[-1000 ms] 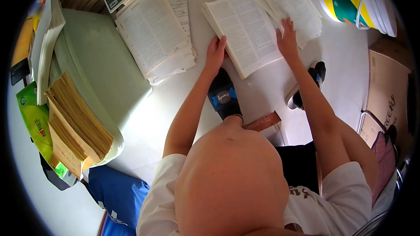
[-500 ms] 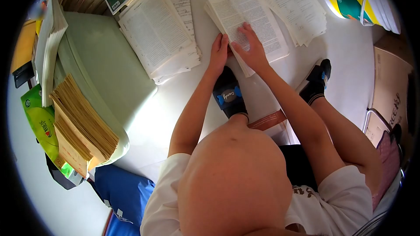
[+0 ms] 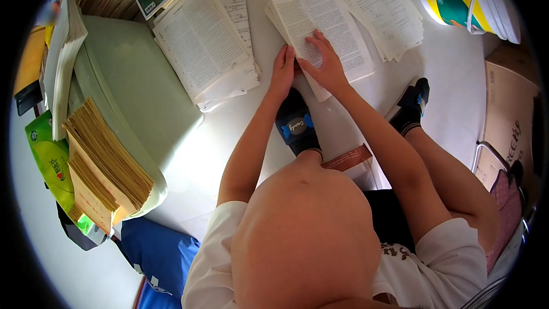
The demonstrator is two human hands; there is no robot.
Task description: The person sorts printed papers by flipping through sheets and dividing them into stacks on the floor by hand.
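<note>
A thick stack of printed pages (image 3: 337,34) lies on the pale floor in front of me, its left edge lifted and slightly fanned. My left hand (image 3: 282,72) is at its lower left edge, fingers close together against the page edges; part of its grip is hidden. My right hand (image 3: 326,64) rests on the top page, its fingers spread and its thumb by the left edge near my left hand. Left of it lies another pile of printed sheets (image 3: 200,40), over a handwritten sheet (image 3: 233,8). More loose sheets (image 3: 380,11) lie to the right.
A green storage box (image 3: 131,74) stands at left, with a stack of brown-edged papers (image 3: 108,160) on it. A yellow and white bucket (image 3: 457,0) is at upper right, above a cardboard box (image 3: 506,120). My slippered feet, one in a black slipper (image 3: 295,120), stand near the pages.
The whole view has shifted slightly to the left. Both hands keep almost the same place on the stack, with only a slight shift of the right fingers.
</note>
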